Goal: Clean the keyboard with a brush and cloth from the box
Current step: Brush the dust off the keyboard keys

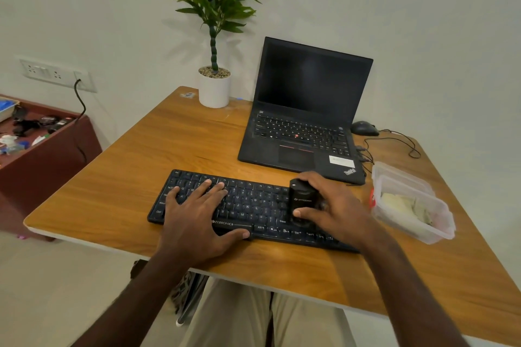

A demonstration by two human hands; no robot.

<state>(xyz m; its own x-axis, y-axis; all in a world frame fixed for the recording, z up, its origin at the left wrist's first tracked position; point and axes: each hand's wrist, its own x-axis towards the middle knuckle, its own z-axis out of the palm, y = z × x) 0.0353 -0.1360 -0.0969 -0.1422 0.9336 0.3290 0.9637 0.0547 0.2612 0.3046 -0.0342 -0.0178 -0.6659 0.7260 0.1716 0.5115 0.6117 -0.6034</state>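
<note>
Beneath both hands, the keyboard (248,207) is laid lengthwise, left to right, on the tabletop (146,149). It is pressed flat by the released left hand (197,214); the brush (302,200) is grasped upright by the right hand (335,205) over the right keys, with the box (414,203) just beyond, nearer that hand.

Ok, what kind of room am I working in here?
Probably a home or small office workspace. A wooden desk carries an open laptop, a separate black keyboard and a wired mouse, with a potted plant by the wall and a wall socket panel nearby.
</note>
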